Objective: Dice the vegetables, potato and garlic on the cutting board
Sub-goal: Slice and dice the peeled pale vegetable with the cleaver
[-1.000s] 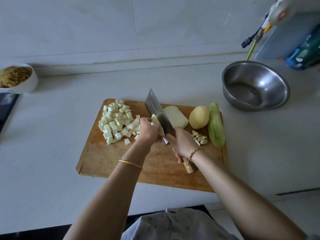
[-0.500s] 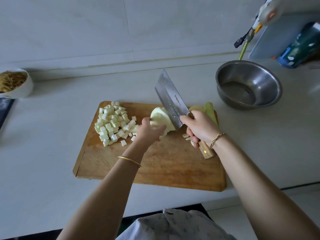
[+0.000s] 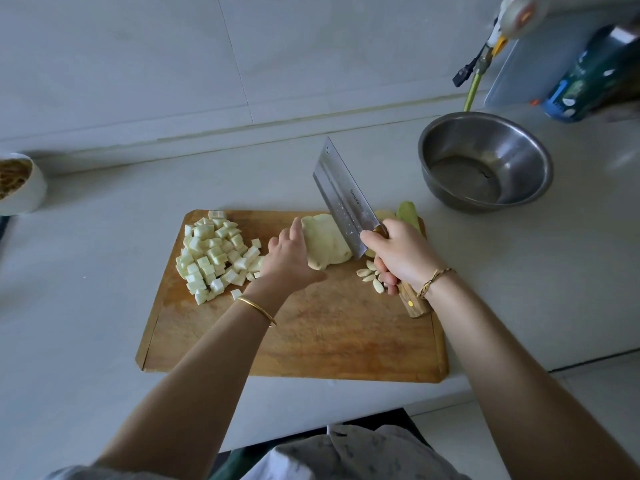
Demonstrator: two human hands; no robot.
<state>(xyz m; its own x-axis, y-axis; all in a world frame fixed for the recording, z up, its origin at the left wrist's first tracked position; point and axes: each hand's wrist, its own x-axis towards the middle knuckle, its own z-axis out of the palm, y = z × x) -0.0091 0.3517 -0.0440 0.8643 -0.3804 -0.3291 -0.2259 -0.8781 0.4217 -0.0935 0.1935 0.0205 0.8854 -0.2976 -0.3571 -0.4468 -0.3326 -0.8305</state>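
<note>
Pale counter (image 3: pixel 104 271) runs wall to front edge; wooden cutting board (image 3: pixel 329 341) lies square on it in front of the person; steel bowl (image 3: pixel 519 143) sits off the board's far-right corner, well apart from the work; a white bowl (image 3: pixel 33 192) of something brown stands at the far left edge.

Cleaver (image 3: pixel 346 199) is up and tilted, broad face showing, tip pointing away and leftward; right hand (image 3: pixel 401 254) has its fingers wrapped tight round the wooden handle; whether the blade's heel touches anything, cannot tell.

Heap of pale diced cubes (image 3: pixel 214 251) covers the board's far-left part.

Task's thing now: the peeled pale vegetable chunk (image 3: pixel 327 242), flat on the board at far centre, between the two hands; its long axis runs near-to-far; left hand (image 3: pixel 287 258) is the nearer, touching its left flank, index finger laid straight along it, thumb splayed toward its near end, other fingers half hidden; the blade hangs over its right edge. My read: the next cut comes from the right, so the left fingers must stay on the far side of the cut line.

Potato (image 3: pixel 384 214) and green vegetable (image 3: pixel 408 211) wait whole behind the right hand; garlic cloves (image 3: pixel 369 275) lie loose just beside its knuckles, uncut.
</note>
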